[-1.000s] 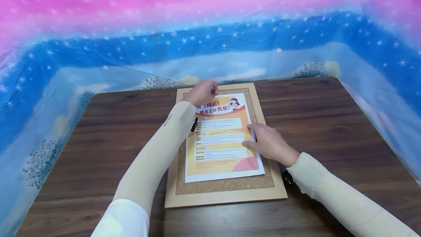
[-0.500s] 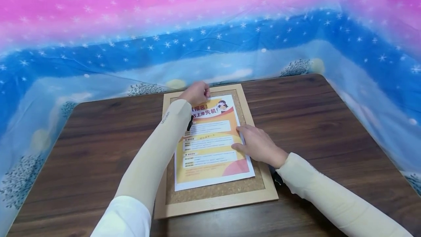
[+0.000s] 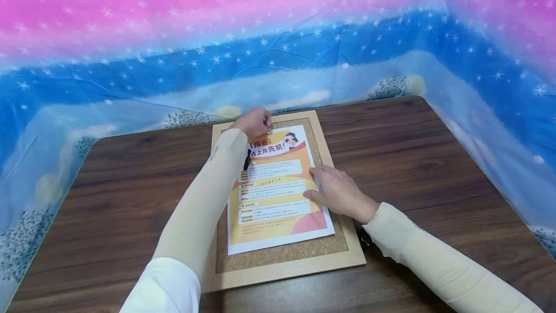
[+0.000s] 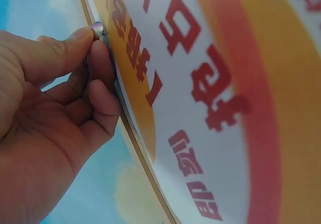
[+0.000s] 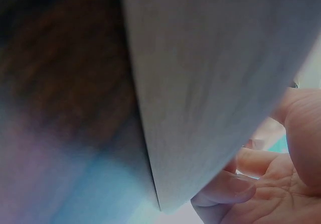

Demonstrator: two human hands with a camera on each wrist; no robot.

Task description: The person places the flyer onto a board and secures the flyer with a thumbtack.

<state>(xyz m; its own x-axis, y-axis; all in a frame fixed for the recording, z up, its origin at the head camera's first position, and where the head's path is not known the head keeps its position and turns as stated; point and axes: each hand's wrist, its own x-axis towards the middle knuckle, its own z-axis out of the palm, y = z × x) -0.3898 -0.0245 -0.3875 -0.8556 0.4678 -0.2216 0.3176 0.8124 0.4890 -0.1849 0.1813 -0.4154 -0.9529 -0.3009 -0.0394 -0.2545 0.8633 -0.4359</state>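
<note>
A printed poster (image 3: 278, 192) in yellow, orange and red lies on a cork board (image 3: 299, 254) with a pale wooden frame. At the poster's top edge my left hand (image 3: 254, 122) pinches a small silver thumbtack (image 4: 98, 29) between thumb and index finger, its other fingers curled. In the left wrist view the tack's shiny head shows at the fingertips; its point is hidden. My right hand (image 3: 340, 190) rests on the poster's right edge, fingers spread and relaxed. The right wrist view shows the side of the wooden frame (image 5: 205, 83) close up, with part of that hand behind it.
The board lies on a dark wooden table (image 3: 417, 182), near its far edge. Behind and around the table hangs a pink and blue cloth (image 3: 278, 57) with snowflakes. My left forearm crosses over the board's left side.
The head view has turned, so board and hands appear further left and the board more tilted. Both hands keep nearly the same places on the poster.
</note>
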